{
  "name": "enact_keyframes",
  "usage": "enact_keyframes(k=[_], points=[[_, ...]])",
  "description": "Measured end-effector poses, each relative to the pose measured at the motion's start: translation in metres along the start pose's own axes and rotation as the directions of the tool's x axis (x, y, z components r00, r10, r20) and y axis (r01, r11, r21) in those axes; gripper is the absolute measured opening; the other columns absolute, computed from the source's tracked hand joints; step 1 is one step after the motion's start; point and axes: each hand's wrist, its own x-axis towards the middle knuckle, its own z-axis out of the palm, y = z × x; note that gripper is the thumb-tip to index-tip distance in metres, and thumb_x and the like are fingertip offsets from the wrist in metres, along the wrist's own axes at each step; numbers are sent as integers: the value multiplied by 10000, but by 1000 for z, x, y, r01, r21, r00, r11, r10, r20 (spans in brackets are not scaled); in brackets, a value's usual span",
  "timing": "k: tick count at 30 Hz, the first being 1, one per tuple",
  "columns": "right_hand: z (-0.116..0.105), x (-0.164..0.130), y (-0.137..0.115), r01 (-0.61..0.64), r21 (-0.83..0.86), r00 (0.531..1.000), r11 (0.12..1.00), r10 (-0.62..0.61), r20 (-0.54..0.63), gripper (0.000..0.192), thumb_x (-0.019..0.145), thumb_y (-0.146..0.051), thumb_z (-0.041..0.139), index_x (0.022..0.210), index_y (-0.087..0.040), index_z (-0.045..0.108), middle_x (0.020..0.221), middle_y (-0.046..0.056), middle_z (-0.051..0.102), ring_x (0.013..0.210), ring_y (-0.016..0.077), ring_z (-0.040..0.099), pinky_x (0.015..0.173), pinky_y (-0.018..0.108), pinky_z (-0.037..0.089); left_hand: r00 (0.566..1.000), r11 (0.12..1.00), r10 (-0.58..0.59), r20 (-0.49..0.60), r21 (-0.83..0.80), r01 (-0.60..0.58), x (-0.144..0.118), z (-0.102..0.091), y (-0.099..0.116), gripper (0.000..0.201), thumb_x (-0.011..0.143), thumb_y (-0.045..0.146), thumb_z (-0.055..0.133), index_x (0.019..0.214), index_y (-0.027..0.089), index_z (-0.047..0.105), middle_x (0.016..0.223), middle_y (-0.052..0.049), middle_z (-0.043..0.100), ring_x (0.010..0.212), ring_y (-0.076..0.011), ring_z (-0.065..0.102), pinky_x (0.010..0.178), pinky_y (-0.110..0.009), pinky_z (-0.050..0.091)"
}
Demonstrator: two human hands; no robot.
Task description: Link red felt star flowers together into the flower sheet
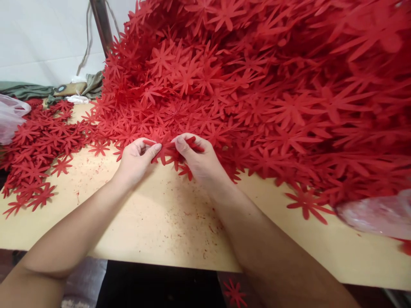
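A huge heap of red flower-shaped cutouts (pixel 257 85) covers the back and right of a light wooden table (pixel 154 222). At the heap's near edge, my left hand (pixel 136 158) and my right hand (pixel 197 160) meet, both pinching the same red flower cutout (pixel 167 149) between thumb and fingers. The cutout's petals stick out between the two hands. More loose cutouts lie right under and behind my fingers.
A flatter spread of red cutouts (pixel 38 145) lies at the table's left. A clear plastic bag (pixel 11 117) sits at far left, another plastic bag (pixel 379 214) at right. Green cloth (pixel 32 90) and a metal pole (pixel 101 25) stand behind. One cutout (pixel 236 293) lies on the floor.
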Motion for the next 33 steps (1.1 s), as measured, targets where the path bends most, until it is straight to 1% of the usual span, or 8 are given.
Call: enact_keyframes(k=[5, 9, 13, 17, 21, 25, 28, 33], points=[[1, -2, -5, -105, 34, 994, 994, 104, 7, 470, 448, -572, 832, 677, -206, 645, 601, -53, 596, 509, 51, 491, 477, 197, 430, 1000, 999, 1, -1, 48, -1, -2, 0, 2, 416, 618, 468, 797, 609, 164, 513, 511, 60, 523, 477, -44, 436, 489, -200, 360], [5, -5, -7, -149, 13, 989, 989, 149, 12, 380, 421, -417, 883, 650, -209, 662, 586, -52, 613, 534, 69, 543, 512, 208, 473, 999, 997, -40, 32, 72, 37, -6, 1, 1, 476, 690, 571, 705, 572, 183, 456, 487, 49, 492, 460, -60, 431, 471, -221, 343], [1, 0, -2, -77, 42, 988, 996, 82, -129, 254, 498, -340, 849, 599, -220, 650, 657, -34, 648, 633, 90, 599, 649, 245, 536, 1000, 993, -6, 8, 120, 5, -2, -4, -3, 544, 693, 653, 644, 525, 192, 409, 474, 58, 393, 454, -59, 357, 469, -232, 326], [-4, 6, 2, -22, 73, 969, 997, 39, -244, 238, 517, -324, 832, 611, -228, 634, 694, -29, 645, 702, 112, 620, 724, 282, 550, 978, 942, 179, -105, 304, -140, 5, -12, -6, 390, 709, 538, 696, 651, 184, 545, 639, 17, 537, 611, -95, 481, 611, -243, 426], [-1, 3, 2, -51, 39, 985, 998, 57, -160, 224, 541, -329, 823, 606, -220, 638, 660, -30, 624, 648, 96, 580, 674, 261, 524, 922, 833, 384, -52, 449, -322, 0, -10, -2, 247, 748, 402, 684, 836, 172, 654, 918, -49, 637, 900, -146, 569, 873, -295, 452], [4, -4, 1, -59, -17, 996, 998, 58, -67, 223, 589, -367, 803, 644, -218, 645, 635, -36, 596, 603, 86, 545, 613, 241, 496, 983, 947, 174, 65, 261, -185, -6, -2, -2, 221, 746, 375, 685, 798, 172, 616, 749, -8, 631, 691, -111, 573, 700, -255, 490], [5, -5, 0, -55, -3, 996, 998, 55, -69, 203, 593, -348, 796, 665, -224, 653, 662, -37, 620, 615, 81, 549, 617, 230, 496, 997, 989, 78, 9, 124, -79, -4, -1, -3, 171, 728, 293, 701, 748, 170, 584, 659, 22, 603, 601, -84, 542, 624, -219, 473], [4, -3, -3, -21, 6, 998, 1000, 21, -52, 223, 589, -371, 799, 693, -235, 657, 693, -41, 637, 605, 70, 543, 619, 225, 495, 993, 995, 55, -102, 83, -47, 1, -3, 1, 135, 736, 222, 687, 715, 164, 567, 659, 27, 601, 597, -66, 527, 622, -199, 462]])
